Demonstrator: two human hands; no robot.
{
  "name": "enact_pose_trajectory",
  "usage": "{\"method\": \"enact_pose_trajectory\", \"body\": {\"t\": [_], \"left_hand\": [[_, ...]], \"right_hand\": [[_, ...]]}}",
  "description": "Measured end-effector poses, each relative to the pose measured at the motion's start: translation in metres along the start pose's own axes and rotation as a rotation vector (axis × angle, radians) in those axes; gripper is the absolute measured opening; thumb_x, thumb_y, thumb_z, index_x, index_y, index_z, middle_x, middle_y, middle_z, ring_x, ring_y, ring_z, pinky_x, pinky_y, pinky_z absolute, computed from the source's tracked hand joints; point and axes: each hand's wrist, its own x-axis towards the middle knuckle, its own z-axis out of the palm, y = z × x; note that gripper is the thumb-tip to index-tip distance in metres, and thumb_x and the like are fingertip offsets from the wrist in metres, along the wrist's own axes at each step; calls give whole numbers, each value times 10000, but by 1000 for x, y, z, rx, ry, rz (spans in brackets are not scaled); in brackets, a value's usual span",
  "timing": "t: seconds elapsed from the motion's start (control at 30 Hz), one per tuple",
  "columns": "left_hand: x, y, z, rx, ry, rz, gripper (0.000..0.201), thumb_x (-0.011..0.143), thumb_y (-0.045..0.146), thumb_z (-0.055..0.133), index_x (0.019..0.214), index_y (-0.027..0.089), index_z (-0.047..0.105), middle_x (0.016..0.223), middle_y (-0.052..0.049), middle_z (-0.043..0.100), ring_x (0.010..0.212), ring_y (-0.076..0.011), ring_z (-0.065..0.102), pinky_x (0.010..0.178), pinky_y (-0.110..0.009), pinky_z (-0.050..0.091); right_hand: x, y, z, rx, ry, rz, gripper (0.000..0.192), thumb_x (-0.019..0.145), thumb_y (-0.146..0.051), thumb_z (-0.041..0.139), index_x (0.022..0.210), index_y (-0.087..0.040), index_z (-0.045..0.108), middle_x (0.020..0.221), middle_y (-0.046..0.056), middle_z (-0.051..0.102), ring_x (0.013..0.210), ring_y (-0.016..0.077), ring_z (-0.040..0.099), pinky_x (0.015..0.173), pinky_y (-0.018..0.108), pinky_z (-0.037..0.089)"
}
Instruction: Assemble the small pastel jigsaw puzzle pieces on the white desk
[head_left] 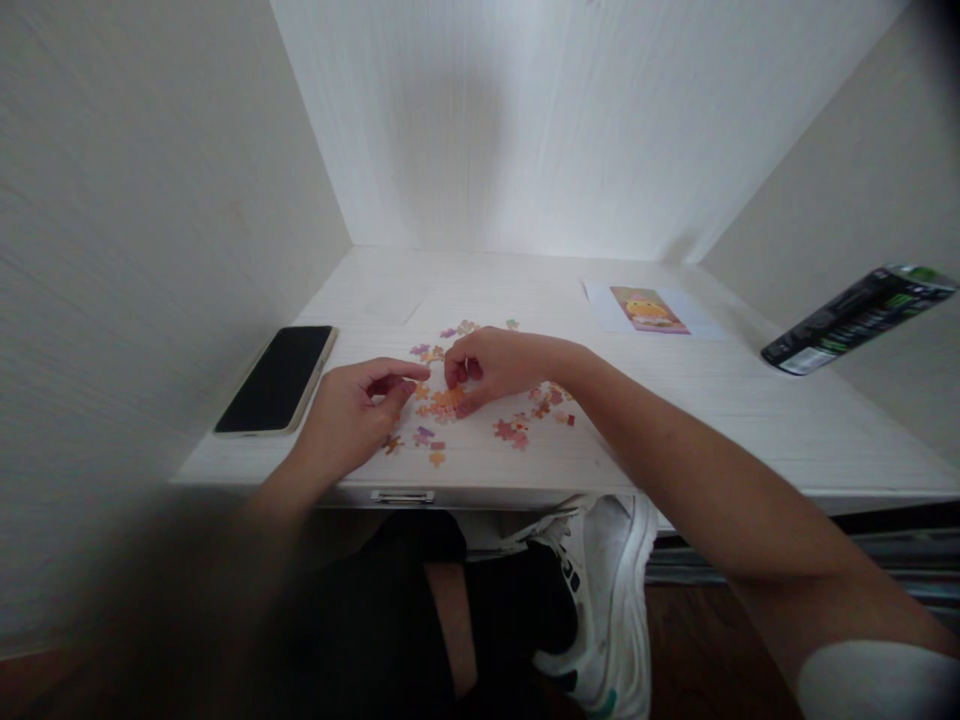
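Note:
My left hand [352, 408] hovers at the left side of a cluster of jigsaw pieces, index finger stretched out and thumb a little below it. Nothing shows plainly between them; an orange piece [422, 392] lies by the thumb tip. Reaching in from the right, my right hand [499, 365] has curled fingers and a thumb closed around an orange puzzle piece [454, 394]. Beneath it sits a joined orange-pink patch [437, 408]. Pink pieces [513, 432] lie below that hand, and its palm and wrist partly cover others.
At the left lies a black-screened phone [279, 380]. A picture card [649, 310] with a yellow figure rests on white paper at the back right. Farther right stands a dark drink can [855, 320]. Walls enclose the white desk [675, 430]; a drawer handle [403, 497] is on its front edge.

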Motion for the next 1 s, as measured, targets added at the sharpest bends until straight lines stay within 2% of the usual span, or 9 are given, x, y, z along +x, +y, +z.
{"method": "enact_pose_trajectory", "body": {"t": [0.13,0.33,0.47,0.6,0.77,0.87,1.0], "left_hand": [[6,-6,3,-42,-49,50,291,816,337,624,1024,170,739,859,-54,736,707,-164,640,680,-292,530],[13,-16,8,-167,-132,55,317,796,309,637,1059,150,713,907,-75,743,770,-180,674,695,-292,538],[15,-17,9,-174,-156,59,353,792,294,629,1108,151,697,925,-75,744,779,-184,678,711,-303,548],[14,-15,9,-52,-152,95,328,807,303,610,1083,160,714,921,-64,748,733,-171,662,682,-286,533],[9,-9,7,198,-114,167,315,865,314,561,1098,178,723,875,-49,744,687,-166,637,681,-291,508],[6,-7,4,335,-115,268,300,889,298,531,1085,180,726,941,-60,738,779,-194,650,763,-329,509],[3,-8,1,416,-158,428,272,921,290,496,967,161,731,993,-75,719,929,-228,639,869,-372,500]], "right_hand": [[0,-1,-1,-12,2,11,311,675,-398,775,873,-168,705,796,16,656,690,125,537,633,256,379],[0,0,0,-12,1,-2,323,666,-396,785,875,-164,699,786,11,644,687,124,533,632,252,375],[0,0,-1,-11,0,3,327,667,-406,785,871,-167,696,776,8,633,681,124,527,628,254,370],[0,-1,-1,-18,-4,-1,329,664,-397,788,881,-168,693,792,8,635,682,123,526,626,254,368],[-1,-2,-1,-22,-13,9,316,676,-381,779,898,-173,694,800,11,638,697,128,528,629,253,363],[-1,-4,-2,-17,-16,9,328,676,-390,783,906,-173,696,815,15,644,698,126,524,634,255,362],[-2,-5,-2,-28,-17,14,321,682,-389,781,898,-170,691,807,12,640,692,124,516,633,256,355]]}}
